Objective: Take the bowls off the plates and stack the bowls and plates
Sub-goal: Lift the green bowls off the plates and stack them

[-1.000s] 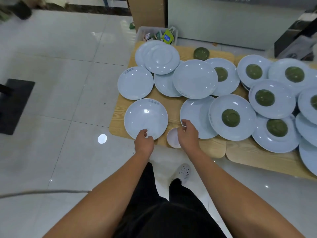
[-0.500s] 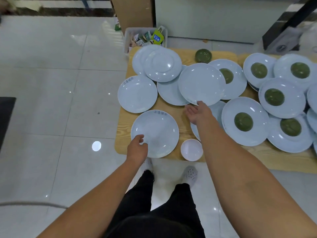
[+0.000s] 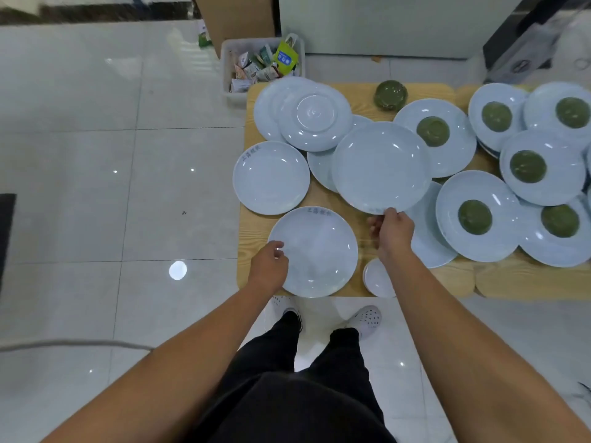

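Many pale blue plates cover a low wooden table (image 3: 339, 206). My right hand (image 3: 391, 233) grips the near rim of a large empty plate (image 3: 380, 167) that overlaps its neighbours. My left hand (image 3: 268, 266) holds the left edge of the nearest empty plate (image 3: 316, 251). A small white bowl (image 3: 375, 278) sits at the table's front edge, partly hidden by my right forearm. To the right, several plates each carry an upturned green bowl, such as one (image 3: 475, 217) in front. A lone green bowl (image 3: 390, 94) stands at the back.
A white bin (image 3: 260, 63) full of packets stands on the floor behind the table's left end. A cardboard box (image 3: 235, 19) is beside it. Glossy tiled floor lies to the left, with a cable (image 3: 73, 343) near my left arm. My feet are at the table's front edge.
My right hand left the small white bowl, reached forward and took hold of the large plate's near rim. My left hand stayed on the nearest plate's edge.
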